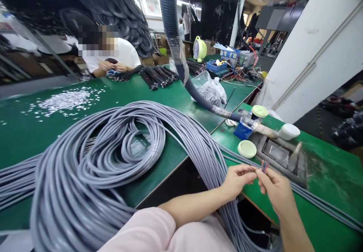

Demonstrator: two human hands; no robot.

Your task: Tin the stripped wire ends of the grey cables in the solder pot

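Note:
My right hand (278, 191) is closed in a pinch on a small bundle of thin coloured wires (264, 165), whose ends stick up past the fingertips. Close beside it, my left hand (238, 180) also pinches, with one thin dark wire at its fingertips. The fingertips of both hands nearly meet. Below and around my forearms runs a thick bunch of grey cables (198, 150). It continues into a large loose coil (93, 161) on the green table. Whether the wires belong to one of these cables is hidden by my hands.
Beyond my hands sits a grimy metal-framed pot (276, 152), with a pale green lid (247, 149) and a white cup (289, 131) around it. A ribbed hose (195, 93) hangs across. White scraps (68, 100) and black cable bundles (159, 77) lie near a co-worker (121, 53). A gap splits the tables.

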